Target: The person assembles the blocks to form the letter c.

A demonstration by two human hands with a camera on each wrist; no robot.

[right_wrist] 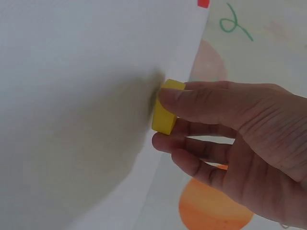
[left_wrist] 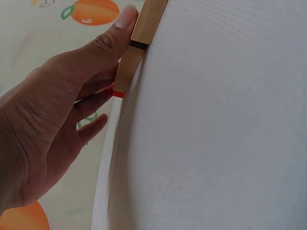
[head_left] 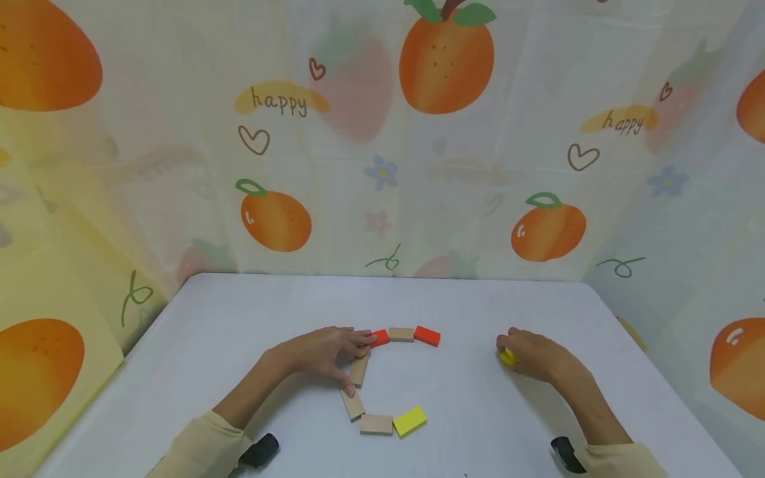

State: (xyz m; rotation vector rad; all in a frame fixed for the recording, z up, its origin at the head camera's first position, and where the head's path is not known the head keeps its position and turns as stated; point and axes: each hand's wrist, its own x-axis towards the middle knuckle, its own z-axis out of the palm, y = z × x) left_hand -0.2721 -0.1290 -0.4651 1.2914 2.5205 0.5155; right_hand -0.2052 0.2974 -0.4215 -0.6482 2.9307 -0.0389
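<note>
Small flat blocks lie in a curved row on the white table. From the top they are an orange-red block, a tan block, a red block, then three tan blocks and a yellow block. My left hand lies on the table with its fingers fairly straight. Its fingertips touch the red block and its thumb presses the side of a tan block. My right hand pinches another yellow block on the table, apart from the row.
A cloth backdrop printed with oranges and strawberries closes in the table at the back and both sides. Black wrist-worn devices sit on both beige sleeves.
</note>
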